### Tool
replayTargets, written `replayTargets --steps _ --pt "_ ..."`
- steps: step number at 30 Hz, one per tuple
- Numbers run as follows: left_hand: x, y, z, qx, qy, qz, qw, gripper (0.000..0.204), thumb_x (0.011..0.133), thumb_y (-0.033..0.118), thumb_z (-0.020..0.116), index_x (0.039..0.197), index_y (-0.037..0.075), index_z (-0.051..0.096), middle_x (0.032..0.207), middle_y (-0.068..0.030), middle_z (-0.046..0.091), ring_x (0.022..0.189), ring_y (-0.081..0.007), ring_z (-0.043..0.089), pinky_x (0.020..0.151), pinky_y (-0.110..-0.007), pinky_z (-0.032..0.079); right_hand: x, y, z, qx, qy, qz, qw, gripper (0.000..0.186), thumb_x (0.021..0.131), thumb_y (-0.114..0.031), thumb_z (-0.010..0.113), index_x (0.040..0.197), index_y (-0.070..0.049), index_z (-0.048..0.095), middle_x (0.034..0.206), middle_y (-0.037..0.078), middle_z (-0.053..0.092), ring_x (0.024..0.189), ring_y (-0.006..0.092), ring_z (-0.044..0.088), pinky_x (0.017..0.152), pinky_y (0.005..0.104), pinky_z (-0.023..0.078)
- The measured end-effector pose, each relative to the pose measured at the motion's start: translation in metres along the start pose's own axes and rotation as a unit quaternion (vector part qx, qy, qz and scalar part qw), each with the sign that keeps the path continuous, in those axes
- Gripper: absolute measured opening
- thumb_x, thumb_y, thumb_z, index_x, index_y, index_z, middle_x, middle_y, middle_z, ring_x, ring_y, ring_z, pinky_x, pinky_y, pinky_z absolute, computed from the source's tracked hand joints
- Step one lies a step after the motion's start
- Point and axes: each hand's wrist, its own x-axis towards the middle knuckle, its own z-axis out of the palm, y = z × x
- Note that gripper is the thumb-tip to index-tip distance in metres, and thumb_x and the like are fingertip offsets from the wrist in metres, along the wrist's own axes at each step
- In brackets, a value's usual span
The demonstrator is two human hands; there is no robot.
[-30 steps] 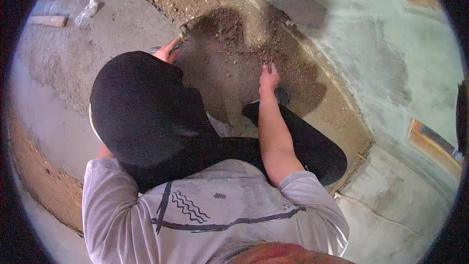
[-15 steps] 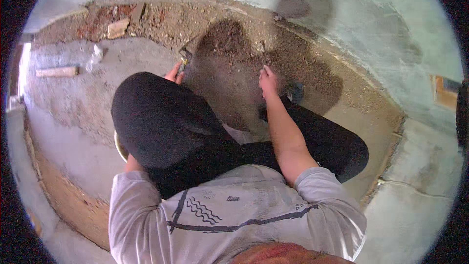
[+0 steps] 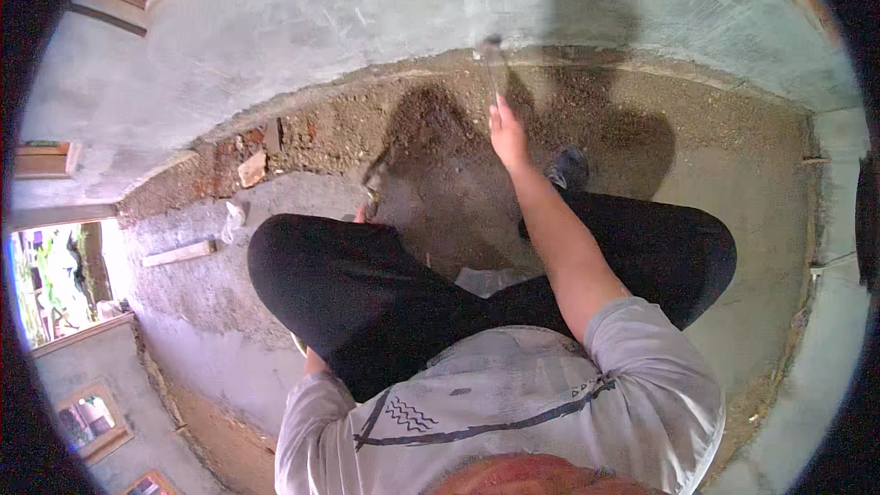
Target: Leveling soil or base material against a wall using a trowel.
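Note:
My right hand (image 3: pixel 509 136) is closed round the handle of a slim hand tool (image 3: pixel 496 73). That tool's small dark head lies in front of the foot of the grey wall (image 3: pixel 367 0); whether it touches is unclear, and its exact kind is too blurred to tell. Beyond my left knee, my left hand (image 3: pixel 362 214), mostly hidden by the leg, grips another hand tool (image 3: pixel 371 192) with a pale handle part and a dark end angled toward the soil. Loose brown, stony soil (image 3: pixel 339 139) fills the strip along the wall, ahead of both hands.
On the grey floor (image 3: pixel 183 298) at left lie a wooden piece (image 3: pixel 180 253) and a crumpled whitish plastic bit (image 3: pixel 235 216). A pale broken block (image 3: pixel 252 170) rests on the soil. My shoe (image 3: pixel 568 168) stands right of the hands. A bright doorway (image 3: pixel 60 266) opens far left.
The view has tilted up, showing more wall and the doorway. My right arm has reached forward, bringing its tool from over the soil to the wall's foot. My left hand shows less.

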Motion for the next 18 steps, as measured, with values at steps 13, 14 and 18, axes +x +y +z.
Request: replayTargets --steps 13,14,18 --pt "-0.088 0.033 0.055 0.054 -0.020 0.053 0.997 0.060 0.095 0.032 0.065 0.145 0.005 0.044 0.100 -0.0194 0.068 0.088 -0.0252 0.064 0.075 -0.036 0.050 0.011 0.003 -0.004 -0.002 -0.058 0.136 0.989 0.047 0.100 -0.035 0.051 0.134 -0.002 0.053 0.125 0.024 0.061 0.118 0.0386 0.058 0.098 0.0438 0.046" --pt "-0.095 0.036 0.063 0.057 -0.019 0.048 0.997 0.060 0.095 0.032 0.065 0.145 0.005 0.044 0.100 -0.0194 0.068 0.088 -0.0253 0.064 0.075 -0.036 0.050 0.015 -0.016 -0.002 0.021 -0.030 0.096 0.995 0.046 0.098 -0.035 0.054 0.133 -0.005 0.054 0.116 0.025 0.064 0.107 0.0415 0.060 0.090 0.0469 0.048" --pt "-0.080 0.042 0.063 0.054 -0.025 0.072 0.996 0.060 0.095 0.032 0.065 0.145 0.005 0.044 0.100 -0.0195 0.068 0.089 -0.0254 0.064 0.075 -0.036 0.050 0.005 -0.008 -0.004 0.033 0.052 -0.033 0.998 0.044 0.100 -0.035 0.052 0.136 -0.010 0.054 0.115 0.023 0.066 0.109 0.0405 0.061 0.090 0.0461 0.050"
